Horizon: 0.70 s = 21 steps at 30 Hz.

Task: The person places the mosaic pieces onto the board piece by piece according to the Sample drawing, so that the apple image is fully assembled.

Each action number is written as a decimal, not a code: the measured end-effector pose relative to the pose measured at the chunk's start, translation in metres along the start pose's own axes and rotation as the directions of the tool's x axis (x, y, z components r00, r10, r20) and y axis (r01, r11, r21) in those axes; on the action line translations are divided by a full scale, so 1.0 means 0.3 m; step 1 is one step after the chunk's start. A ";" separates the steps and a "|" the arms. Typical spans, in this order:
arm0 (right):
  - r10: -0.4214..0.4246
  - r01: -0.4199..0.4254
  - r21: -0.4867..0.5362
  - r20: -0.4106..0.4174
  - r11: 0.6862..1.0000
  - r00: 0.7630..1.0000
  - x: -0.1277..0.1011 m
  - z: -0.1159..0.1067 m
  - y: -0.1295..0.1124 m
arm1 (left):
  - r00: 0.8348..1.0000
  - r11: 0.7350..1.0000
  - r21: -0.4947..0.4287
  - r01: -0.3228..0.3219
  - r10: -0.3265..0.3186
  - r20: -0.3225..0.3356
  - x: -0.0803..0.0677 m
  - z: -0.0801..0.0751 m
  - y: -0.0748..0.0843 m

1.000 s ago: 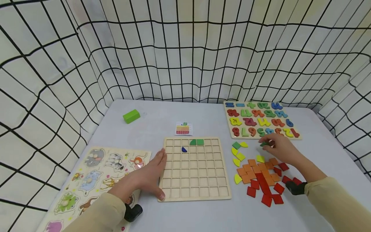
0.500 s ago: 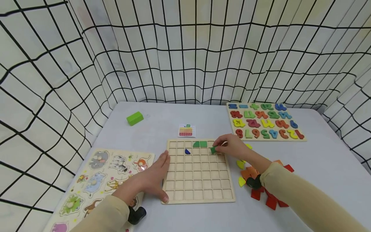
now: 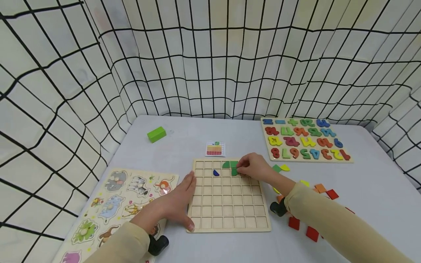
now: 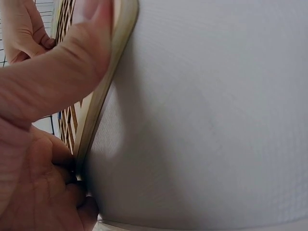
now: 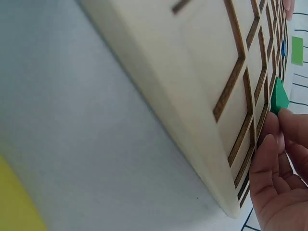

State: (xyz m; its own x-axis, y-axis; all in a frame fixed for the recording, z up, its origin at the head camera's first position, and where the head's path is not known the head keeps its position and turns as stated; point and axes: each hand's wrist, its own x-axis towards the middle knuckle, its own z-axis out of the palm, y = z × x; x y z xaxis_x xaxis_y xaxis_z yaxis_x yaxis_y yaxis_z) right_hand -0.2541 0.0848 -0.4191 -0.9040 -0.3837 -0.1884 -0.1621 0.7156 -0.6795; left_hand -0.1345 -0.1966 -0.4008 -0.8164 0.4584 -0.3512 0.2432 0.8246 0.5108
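Observation:
My left hand (image 3: pixel 175 202) rests along the left edge of a wooden grid board (image 3: pixel 227 201), fingers extended, thumb at the near left corner. In the left wrist view, the thumb (image 4: pixel 72 62) lies over the board's rim. My right hand (image 3: pixel 254 166) pinches a green tile (image 3: pixel 234 171) with thumb and fingertips over the second row. In the right wrist view, the green tile (image 5: pixel 278 98) is tilted at the fingertips. Just above it, a rounded green tile (image 3: pixel 226 165) and a square green tile (image 3: pixel 232 164) lie in the top row. A small blue piece (image 3: pixel 216 172) sits farther left.
Beyond the board lies a small pattern card (image 3: pixel 215 149). Red tiles (image 3: pixel 312 233), orange tiles (image 3: pixel 320 188) and yellow tiles (image 3: pixel 284 167) lie at the right, partly behind the forearm. A number puzzle (image 3: pixel 306 142), animal puzzle (image 3: pixel 113 204) and green block (image 3: pixel 156 134) stand around; netting (image 3: pixel 210 73) encloses the table.
My right hand has carried the green tile left from the loose pieces to the board, then farther left beneath the top-row tiles. My left hand has stayed at the board's edge.

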 end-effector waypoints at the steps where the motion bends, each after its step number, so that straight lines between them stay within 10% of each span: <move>1: -0.004 0.004 -0.011 -0.005 1.000 1.000 0.000 0.002 -0.001 | 1.000 1.000 0.004 0.000 0.000 0.001 0.001 0.000 0.000; 21: -0.076 0.071 -0.073 -0.061 0.995 0.995 -0.031 -0.026 -0.017 | 1.000 1.000 0.012 0.001 -0.001 -0.002 0.004 -0.001 0.002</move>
State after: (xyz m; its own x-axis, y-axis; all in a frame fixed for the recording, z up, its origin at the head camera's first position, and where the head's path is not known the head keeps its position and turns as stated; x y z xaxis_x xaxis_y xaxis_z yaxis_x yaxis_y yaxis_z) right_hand -0.2478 0.0891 -0.4083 -0.9116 -0.4005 -0.0926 -0.2546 0.7269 -0.6379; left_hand -0.1355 -0.1956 -0.4006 -0.8174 0.4572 -0.3504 0.2487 0.8289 0.5011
